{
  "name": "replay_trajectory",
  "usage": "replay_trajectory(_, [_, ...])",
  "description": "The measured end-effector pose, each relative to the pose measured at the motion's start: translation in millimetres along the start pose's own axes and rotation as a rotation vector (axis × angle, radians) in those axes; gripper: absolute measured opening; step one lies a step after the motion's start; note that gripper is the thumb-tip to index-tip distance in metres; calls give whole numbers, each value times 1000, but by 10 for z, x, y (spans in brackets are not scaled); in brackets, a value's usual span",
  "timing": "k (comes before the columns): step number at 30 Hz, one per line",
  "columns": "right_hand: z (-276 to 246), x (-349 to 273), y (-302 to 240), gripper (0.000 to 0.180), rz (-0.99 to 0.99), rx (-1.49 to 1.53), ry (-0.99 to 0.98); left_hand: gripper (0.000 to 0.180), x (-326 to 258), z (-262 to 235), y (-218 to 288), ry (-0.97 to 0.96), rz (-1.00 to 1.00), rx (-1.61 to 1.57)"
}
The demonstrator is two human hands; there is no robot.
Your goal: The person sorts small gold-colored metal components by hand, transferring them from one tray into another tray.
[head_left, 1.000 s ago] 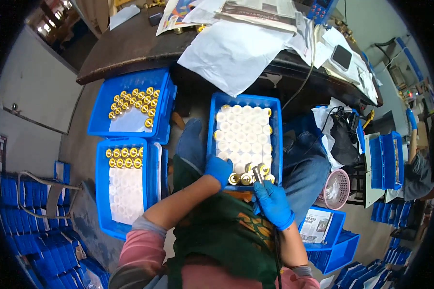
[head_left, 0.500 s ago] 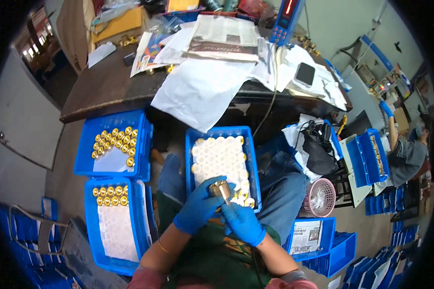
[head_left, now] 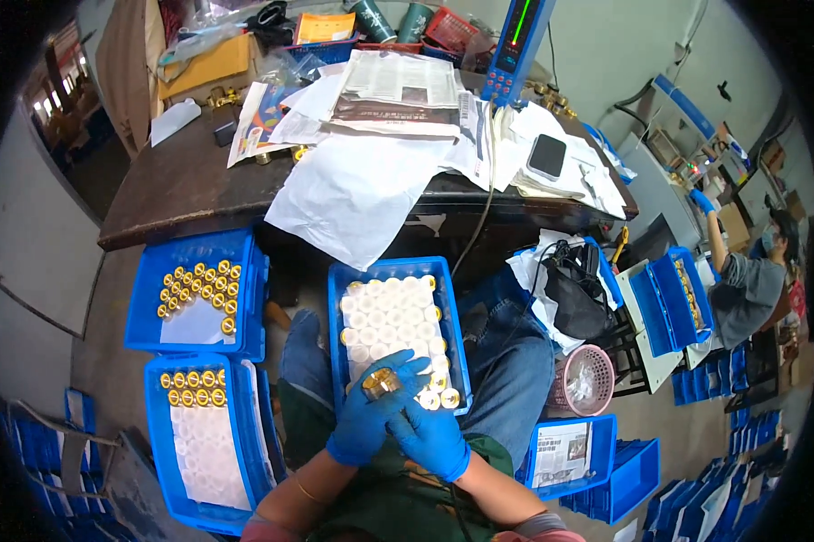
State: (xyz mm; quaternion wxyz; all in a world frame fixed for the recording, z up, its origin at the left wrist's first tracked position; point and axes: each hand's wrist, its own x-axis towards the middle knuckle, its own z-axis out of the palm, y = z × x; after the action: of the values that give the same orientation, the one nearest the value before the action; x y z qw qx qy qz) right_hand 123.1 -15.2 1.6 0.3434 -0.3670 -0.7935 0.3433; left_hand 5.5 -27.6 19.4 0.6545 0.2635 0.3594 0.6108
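Note:
Gloved in blue, my left hand point(head_left: 367, 417) has its fingers closed around a short brass-coloured metal fitting point(head_left: 382, 383), whose round end is turned up. My right hand point(head_left: 430, 439), also gloved, meets it from the right. Its fingers are curled against the fitting's lower side, and what they hold is hidden. A dark cable point(head_left: 456, 502) runs down below the right wrist. Just beyond both hands stands a blue crate point(head_left: 336, 307) between my knees. White-wrapped cylindrical pieces point(head_left: 389, 312) fill it in rows, with bare brass ends showing at its near right.
Left are two blue crates point(head_left: 134, 318) point(head_left: 161, 452) holding brass fittings. A dark desk point(head_left: 181, 194) carries papers, a phone point(head_left: 547, 156) and a blue column display point(head_left: 515, 54). Right are a pink basket point(head_left: 580, 379), blue trays point(head_left: 565, 492) and a co-worker point(head_left: 750, 280).
My hands have shifted left and down in the picture with the fitting, whose round end now faces up more. The column display's lit bar turned from red to green. The whole view has shifted slightly.

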Motion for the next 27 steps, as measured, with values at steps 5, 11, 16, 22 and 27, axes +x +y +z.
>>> replay_trajectory(5, [-106, -64, -45, 20, 232, 12, -97, 62, -87, -100, 90, -22, -8, 178])
replay_trajectory(11, [119, -134, 42, 25, 233, 22, -193, 70, -194, -315, -54, 78, -10, 185])
replay_trajectory(16, [231, -2, -63, 28, 122, -168, -415, 52, -411, -656, -57, 287, 115, 497])
replay_trajectory(22, [89, -9, -17, 29, 544, 156, -543, 45, -818, -1275, 481, 749, 282, 711])
replay_trajectory(27, [104, 93, -96, 26, 606, 283, -458, 68, -1408, -2078, 572, 887, 227, 1626])
